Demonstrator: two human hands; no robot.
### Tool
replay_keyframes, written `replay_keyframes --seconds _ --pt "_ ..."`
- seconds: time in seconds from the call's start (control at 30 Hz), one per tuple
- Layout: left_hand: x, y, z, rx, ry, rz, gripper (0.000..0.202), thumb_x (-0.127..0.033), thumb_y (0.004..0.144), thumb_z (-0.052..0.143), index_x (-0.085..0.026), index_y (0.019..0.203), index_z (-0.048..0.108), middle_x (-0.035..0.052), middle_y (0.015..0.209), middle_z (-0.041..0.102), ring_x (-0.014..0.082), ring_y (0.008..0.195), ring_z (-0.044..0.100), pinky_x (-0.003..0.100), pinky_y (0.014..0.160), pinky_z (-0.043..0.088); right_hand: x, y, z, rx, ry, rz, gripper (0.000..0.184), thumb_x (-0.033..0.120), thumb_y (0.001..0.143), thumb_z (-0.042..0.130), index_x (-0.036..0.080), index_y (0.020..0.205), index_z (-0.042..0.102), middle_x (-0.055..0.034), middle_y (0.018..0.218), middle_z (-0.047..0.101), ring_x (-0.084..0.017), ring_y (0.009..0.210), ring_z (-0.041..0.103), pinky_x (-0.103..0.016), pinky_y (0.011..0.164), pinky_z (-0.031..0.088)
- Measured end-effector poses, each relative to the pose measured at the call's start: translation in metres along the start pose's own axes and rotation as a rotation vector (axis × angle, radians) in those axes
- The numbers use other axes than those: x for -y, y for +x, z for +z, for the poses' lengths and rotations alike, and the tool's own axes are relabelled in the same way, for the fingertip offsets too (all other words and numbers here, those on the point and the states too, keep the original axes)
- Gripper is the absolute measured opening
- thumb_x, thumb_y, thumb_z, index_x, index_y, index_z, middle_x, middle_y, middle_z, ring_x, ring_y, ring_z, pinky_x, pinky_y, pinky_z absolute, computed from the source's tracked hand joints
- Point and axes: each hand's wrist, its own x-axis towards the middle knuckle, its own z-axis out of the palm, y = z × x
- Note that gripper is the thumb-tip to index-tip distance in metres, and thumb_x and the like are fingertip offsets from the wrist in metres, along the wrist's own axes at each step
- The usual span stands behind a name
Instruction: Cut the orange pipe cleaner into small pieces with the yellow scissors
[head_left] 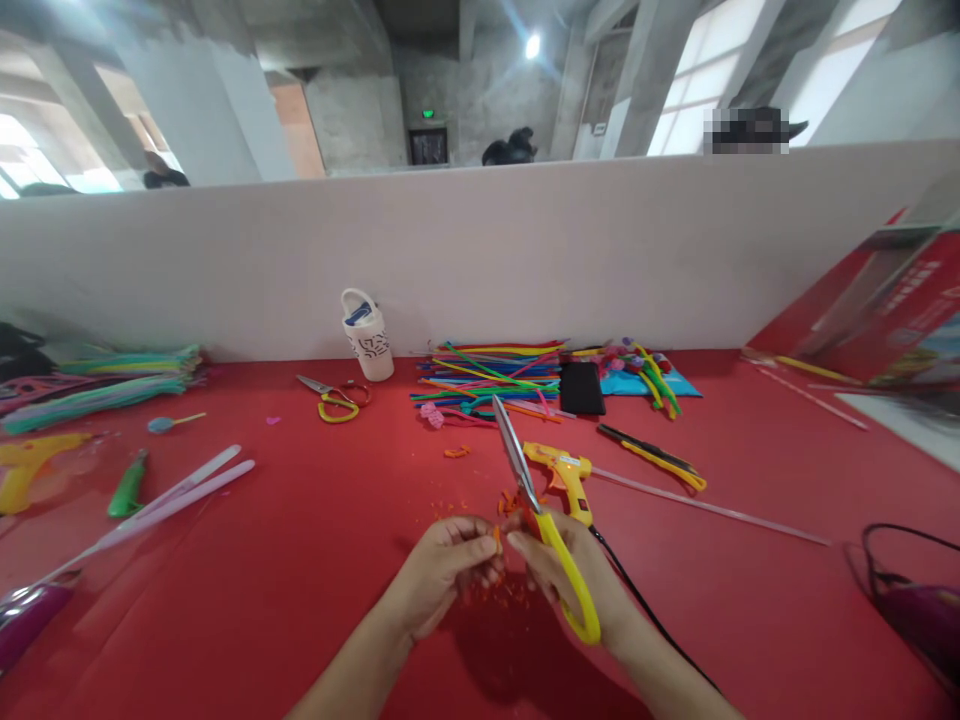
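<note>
My left hand (442, 565) is closed, pinching a small orange fuzzy piece (496, 540) between thumb and fingertips. Scissors with a yellow handle (571, 580) are held in my right hand (592, 575), their blades pointing up and away from me. The right fingertips meet the left ones near the orange piece; whether they also touch it I cannot tell. Short orange cuttings (508, 504) lie just beyond my fingers, partly hidden by the scissors and right hand. Orange fluff is scattered on the red table (337, 600) below.
A yellow glue gun (564, 470) with a black cord lies beyond my right hand. Colourful pipe cleaners (487, 370), a black flat object (583, 388), a white cup (370, 345) and other scissors (337, 402) line the back, below a white partition (480, 250). Glue sticks (187, 490) lie left.
</note>
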Motion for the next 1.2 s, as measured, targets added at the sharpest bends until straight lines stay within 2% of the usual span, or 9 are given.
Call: replay_keyframes --seconds 0.07,0.2,0.4,0.5,0.63,0.73,1.0,1.2 --pt "0.003 -0.001 0.002 0.040 0.045 -0.046 0.011 -0.022 0.062 0.064 -0.011 0.065 0.062 0.0019 0.054 0.058 0.0084 0.047 0.048 0.020 0.050 0.036 0.000 0.000 0.000 0.024 0.042 0.018 0.033 0.049 0.071 0.045 0.017 0.075 0.048 0.0091 0.039 0.037 -0.006 0.031 0.032 -0.018 0.033 0.026" --pt "0.006 0.000 0.001 0.058 0.084 -0.051 0.010 -0.021 0.062 0.063 -0.012 0.066 0.063 0.0016 0.055 0.058 0.0093 0.049 0.049 0.021 0.052 0.036 -0.003 0.000 0.000 0.047 0.082 0.025 0.030 0.047 0.069 0.048 0.018 0.069 0.046 0.0106 0.036 0.033 -0.005 0.029 0.029 -0.017 0.031 0.025" --pt "0.010 0.005 -0.004 -0.008 0.347 0.133 0.010 -0.022 0.061 0.063 -0.014 0.067 0.063 0.0007 0.058 0.057 0.0106 0.053 0.048 0.022 0.054 0.036 0.000 0.000 0.002 0.009 0.035 0.019 0.016 0.033 0.068 0.049 0.019 0.062 0.043 0.0098 0.042 0.032 -0.004 0.034 0.027 -0.016 0.033 0.023" --pt "0.012 0.007 -0.005 -0.047 0.423 0.165 0.008 -0.022 0.062 0.061 -0.015 0.061 0.063 -0.0005 0.053 0.054 0.0106 0.050 0.045 0.021 0.051 0.034 -0.001 0.001 0.002 -0.037 -0.013 0.004 0.014 0.025 0.063 0.050 0.019 0.056 0.038 0.0084 0.047 0.032 -0.005 0.041 0.028 -0.016 0.037 0.023" --pt "0.010 0.008 -0.005 -0.122 0.479 0.222 0.009 -0.021 0.063 0.058 -0.016 0.057 0.062 -0.0007 0.051 0.052 0.0114 0.050 0.044 0.021 0.050 0.033 -0.002 0.005 0.002 -0.060 -0.051 0.003 0.013 0.021 0.059 0.045 0.020 0.053 0.033 0.0081 0.048 0.030 -0.006 0.043 0.027 -0.017 0.038 0.024" --pt "0.010 0.008 -0.006 -0.140 0.512 0.260 0.004 -0.020 0.061 0.060 -0.017 0.061 0.063 0.0001 0.056 0.055 0.0122 0.054 0.046 0.022 0.053 0.035 -0.001 0.005 0.002 -0.062 -0.079 0.010 0.013 0.020 0.057 0.042 0.021 0.052 0.030 0.0081 0.047 0.029 -0.006 0.043 0.026 -0.018 0.039 0.023" --pt "0.015 0.007 -0.007 -0.088 0.554 0.261 0.007 -0.016 0.062 0.058 -0.016 0.064 0.064 0.0016 0.061 0.057 0.0129 0.055 0.049 0.023 0.053 0.036 0.007 0.002 0.005 -0.060 -0.176 0.007 0.013 0.020 0.057 0.042 0.022 0.052 0.029 0.0080 0.048 0.027 -0.007 0.045 0.026 -0.018 0.039 0.022" --pt "0.011 0.007 -0.006 -0.110 0.474 0.229 0.004 -0.013 0.059 0.060 -0.014 0.059 0.063 -0.0012 0.052 0.053 0.0099 0.048 0.044 0.021 0.048 0.031 0.001 0.002 0.003 -0.075 -0.266 -0.021 0.018 0.026 0.064 0.044 0.022 0.054 0.030 0.0074 0.049 0.030 -0.007 0.045 0.028 -0.019 0.041 0.023"
